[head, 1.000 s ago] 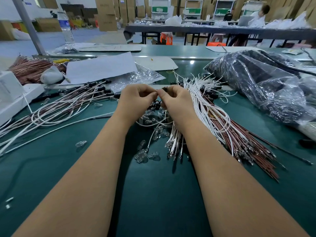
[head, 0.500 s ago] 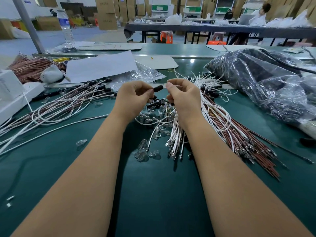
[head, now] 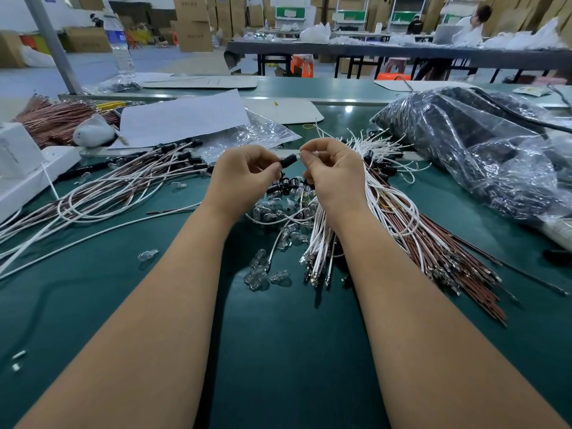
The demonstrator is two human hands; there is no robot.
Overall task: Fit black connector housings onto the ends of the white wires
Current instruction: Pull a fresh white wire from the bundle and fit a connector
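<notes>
1. Both hands have risen slightly since a second ago, and the black connector housing [head: 288, 162] now shows between them at frame centre.
2. Left hand [head: 244, 178] pinches the housing; right hand [head: 331, 171] pinches a white wire [head: 312, 153] end.
3. Step in hand: insertion. Next, the wire end likely needs pushing fully home.
4. No writing is legible.

A water bottle [head: 119, 44] stands at the upper left, beside a slanted grey pole [head: 51, 41]. White paper [head: 182, 119] lies left of centre on the green worktop [head: 278, 351]. Clear glass bulbs [head: 263, 274] are scattered mid-frame. A crinkled plastic bag [head: 483, 144] fills the right.
</notes>
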